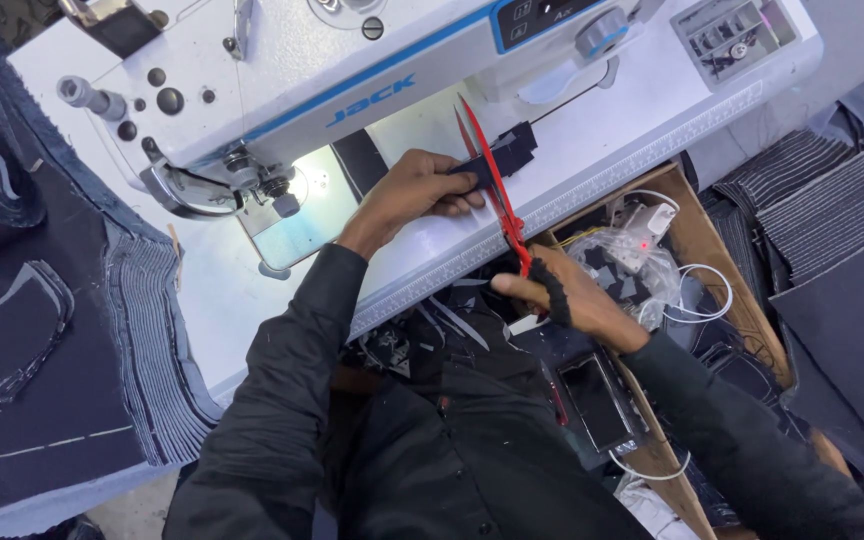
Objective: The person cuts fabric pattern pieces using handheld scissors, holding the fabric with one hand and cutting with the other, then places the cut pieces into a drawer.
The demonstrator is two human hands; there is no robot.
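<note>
The scissors' (493,185) handles were hidden inside the closed right hand (562,298); the left hand (414,194) pinched a small dark cloth piece (504,156) against the blades, above the sewing table (592,160).

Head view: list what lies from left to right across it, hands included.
Stacked dark denim pieces → sewing machine's needle area → left hand on a small dark fabric piece → red scissors → right hand → cardboard box → stacked dark fabric.

Glossy red metal scissors (492,180) cut matt dark cloth (497,158) beside a smooth, glossy white sewing machine (352,70).
</note>
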